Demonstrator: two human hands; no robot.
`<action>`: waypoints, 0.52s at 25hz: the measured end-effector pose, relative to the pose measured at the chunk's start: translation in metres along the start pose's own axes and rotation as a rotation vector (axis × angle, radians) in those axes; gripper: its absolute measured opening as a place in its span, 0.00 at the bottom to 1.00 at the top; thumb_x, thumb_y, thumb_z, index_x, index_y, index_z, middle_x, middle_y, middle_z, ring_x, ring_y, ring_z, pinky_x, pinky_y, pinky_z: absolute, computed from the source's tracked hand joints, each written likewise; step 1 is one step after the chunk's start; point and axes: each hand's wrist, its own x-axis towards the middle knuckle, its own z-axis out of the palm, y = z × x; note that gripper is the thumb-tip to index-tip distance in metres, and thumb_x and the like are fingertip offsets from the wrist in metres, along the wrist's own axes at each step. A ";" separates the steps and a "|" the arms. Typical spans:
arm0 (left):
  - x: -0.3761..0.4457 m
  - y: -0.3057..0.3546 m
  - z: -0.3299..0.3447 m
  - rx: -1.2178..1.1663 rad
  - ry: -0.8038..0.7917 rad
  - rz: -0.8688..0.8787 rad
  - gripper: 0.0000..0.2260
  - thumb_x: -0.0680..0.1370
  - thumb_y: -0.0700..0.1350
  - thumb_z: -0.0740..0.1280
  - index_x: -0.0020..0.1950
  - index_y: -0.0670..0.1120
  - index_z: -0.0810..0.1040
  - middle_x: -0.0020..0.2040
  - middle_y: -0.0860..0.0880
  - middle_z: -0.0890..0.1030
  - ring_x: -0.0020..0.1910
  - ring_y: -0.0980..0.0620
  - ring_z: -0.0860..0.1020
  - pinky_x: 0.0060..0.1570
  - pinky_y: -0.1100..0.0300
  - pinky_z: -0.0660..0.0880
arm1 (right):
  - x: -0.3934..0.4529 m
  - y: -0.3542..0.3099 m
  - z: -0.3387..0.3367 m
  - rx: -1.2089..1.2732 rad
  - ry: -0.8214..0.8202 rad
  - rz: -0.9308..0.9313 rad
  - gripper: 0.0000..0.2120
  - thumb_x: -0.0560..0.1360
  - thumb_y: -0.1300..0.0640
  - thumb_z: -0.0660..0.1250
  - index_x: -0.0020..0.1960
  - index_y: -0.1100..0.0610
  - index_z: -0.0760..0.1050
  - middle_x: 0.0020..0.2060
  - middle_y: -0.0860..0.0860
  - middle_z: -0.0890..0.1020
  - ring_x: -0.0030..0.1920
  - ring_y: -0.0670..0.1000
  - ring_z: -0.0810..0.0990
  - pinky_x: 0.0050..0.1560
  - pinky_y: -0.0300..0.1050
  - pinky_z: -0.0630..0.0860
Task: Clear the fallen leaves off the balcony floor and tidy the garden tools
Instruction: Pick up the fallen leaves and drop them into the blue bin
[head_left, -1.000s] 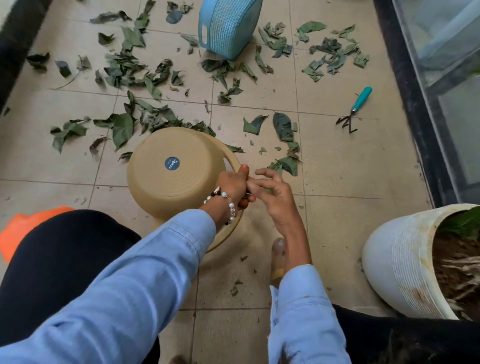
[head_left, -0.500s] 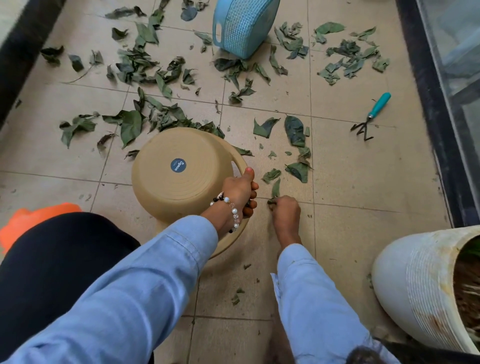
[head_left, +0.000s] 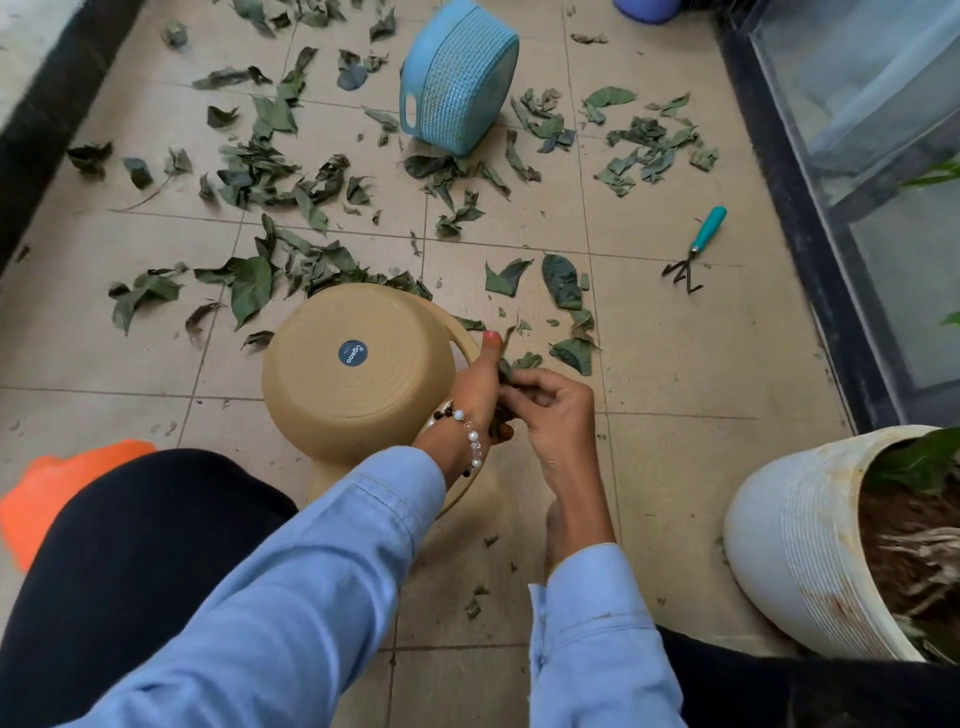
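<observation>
- Gathering leaves by hand is the step in play, seen from the head camera: the left hand (head_left: 480, 387) grips the rim of the tipped tan plastic basin (head_left: 353, 374) and seems to clutch a wad of leaves against it, thumb pointing up.
- Right hand (head_left: 556, 410) sits hard against the left, fingers (head_left: 530, 382) curled and pinching a few picked-up leaves (head_left: 506, 371) at the meeting point of the two hands.
- Looks like a transfer: the right feeds its pickings into the left's bundle, or towards the basin's mouth. Which of the two, I cannot tell, since the opening faces away.
- Pose: both forearms in pale blue sleeves reach forward and down from a crouch, wrists nearly touching, a bead bracelet (head_left: 470, 434) on the left wrist.
- Task's things: fallen leaves (head_left: 270, 171) lie thick across the tiled floor (head_left: 701, 364) beyond the basin, with a nearer patch (head_left: 563, 283) just ahead of the hands and another cluster (head_left: 649, 145) far right.
- Hand rake (head_left: 698, 249) with the teal handle lies untouched, well apart from both hands, near the glass door frame.
- Blue woven basket (head_left: 457, 78) lies on its side among the far leaves; a white planter (head_left: 800, 535) with soil stands at the right.
- Judgement: early days, most leaves are down. Next move calls for releasing the pinch into the bundle, then reaching to the nearest patch.
- Risk: loose bits slipping out between the hands.
</observation>
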 end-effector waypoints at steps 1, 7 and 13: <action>-0.003 0.000 -0.001 -0.129 -0.043 -0.057 0.23 0.78 0.62 0.60 0.46 0.42 0.78 0.36 0.45 0.80 0.33 0.48 0.79 0.32 0.60 0.74 | -0.002 -0.001 0.007 -0.143 0.015 -0.065 0.10 0.70 0.69 0.71 0.43 0.54 0.83 0.41 0.51 0.83 0.42 0.50 0.83 0.46 0.44 0.79; -0.003 0.004 -0.013 -0.239 0.112 0.059 0.11 0.81 0.41 0.62 0.41 0.37 0.76 0.37 0.40 0.79 0.32 0.45 0.79 0.29 0.57 0.79 | 0.012 -0.002 -0.017 -0.503 -0.341 -0.077 0.06 0.75 0.55 0.69 0.50 0.51 0.83 0.55 0.47 0.74 0.58 0.49 0.68 0.57 0.40 0.67; -0.009 0.015 -0.025 -0.329 0.100 0.064 0.10 0.80 0.29 0.53 0.46 0.34 0.73 0.42 0.37 0.75 0.33 0.45 0.75 0.24 0.60 0.76 | 0.093 0.063 -0.026 -0.842 0.139 0.130 0.11 0.75 0.63 0.66 0.56 0.62 0.80 0.55 0.60 0.81 0.57 0.58 0.77 0.53 0.41 0.70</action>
